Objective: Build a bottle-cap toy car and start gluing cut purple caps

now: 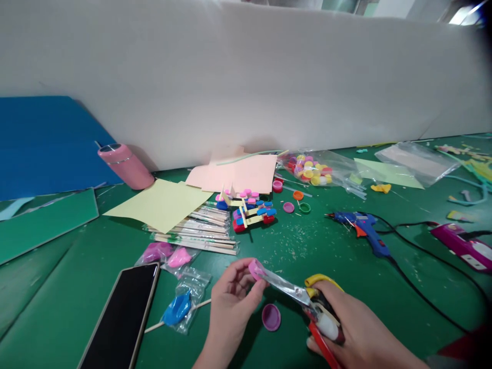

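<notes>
My left hand (239, 294) pinches a small pink cap-like piece (257, 268) between thumb and fingers. My right hand (348, 318) grips a pair of scissors (286, 288) by handles with yellow and red parts. The tips of its blades reach the pink piece; whether they are parted there I cannot make out. Below the blades, a purple bottle cap (271, 317) lies on the green table. Left of my left hand, a blue lump of clay (177, 308) in clear plastic lies with a thin stick.
A phone (121, 315) lies at left, below bundled sticks (200, 230). Small colourful assembled models (253, 212) stand mid-table. A blue glue gun (363, 228) with its black cord lies at right. Behind are a pink bottle (126, 166), paper sheets and a bag of caps (311, 169).
</notes>
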Motion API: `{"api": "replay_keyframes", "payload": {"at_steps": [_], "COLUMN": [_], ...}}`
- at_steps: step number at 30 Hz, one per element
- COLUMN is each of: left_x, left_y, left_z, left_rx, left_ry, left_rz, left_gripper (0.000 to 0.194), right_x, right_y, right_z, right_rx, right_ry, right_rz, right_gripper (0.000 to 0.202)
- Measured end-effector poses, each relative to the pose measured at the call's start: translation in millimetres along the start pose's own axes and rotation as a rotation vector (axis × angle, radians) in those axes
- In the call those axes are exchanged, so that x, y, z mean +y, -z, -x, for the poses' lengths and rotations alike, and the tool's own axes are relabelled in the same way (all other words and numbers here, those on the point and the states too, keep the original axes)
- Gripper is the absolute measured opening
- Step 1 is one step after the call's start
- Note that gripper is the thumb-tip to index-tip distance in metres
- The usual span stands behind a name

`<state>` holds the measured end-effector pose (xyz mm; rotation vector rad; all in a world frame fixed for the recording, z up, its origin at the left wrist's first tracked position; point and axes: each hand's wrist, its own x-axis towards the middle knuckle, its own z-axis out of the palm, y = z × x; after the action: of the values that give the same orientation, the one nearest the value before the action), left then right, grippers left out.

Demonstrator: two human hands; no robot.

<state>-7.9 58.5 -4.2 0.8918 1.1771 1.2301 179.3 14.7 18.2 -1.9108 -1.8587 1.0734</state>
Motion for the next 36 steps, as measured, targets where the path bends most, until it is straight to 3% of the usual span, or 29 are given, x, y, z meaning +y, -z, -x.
{"api": "replay_keyframes", "payload": {"at_steps": [6,23,27,32,36], "left_x": [-4.5,-8.5,-9.1,-5.0,-1.2], "left_y": [-0.1,0.4,-1.0,-1.9,-0.9], "left_z": [0.6,-0.7,0.3,1.5,0.2], "left_rx": [0.006,-0.015,-0.018,-0.024,-0.037], "left_ry": [-0.070,-0.095,-0.093,-0.038,-0.022], "left_rz": [-0.047,-0.046,-0.045,-0.044,-0.079], "left_gripper": [0.024,0.023,0.023,0.022,0.021], "right_x": [-5.7,-3.6,-6.5,-5.1,-3.1], "right_y": [2.8,8.6,4.8,-7.7,-3.6], "right_z": [-0.6,-2.3,-0.1,-1.6,-1.6], "right_rx": [0.008,-0.084,-0.121,-0.281,-0.196], "right_ry": [-0.030,-0.056,-0.097,-0.167,-0.093], "right_rz": [0.022,0.083,-0.040,-0.460,-0.319], "right_gripper": [0.030,0.025,0.021,0.015,0.015]}}
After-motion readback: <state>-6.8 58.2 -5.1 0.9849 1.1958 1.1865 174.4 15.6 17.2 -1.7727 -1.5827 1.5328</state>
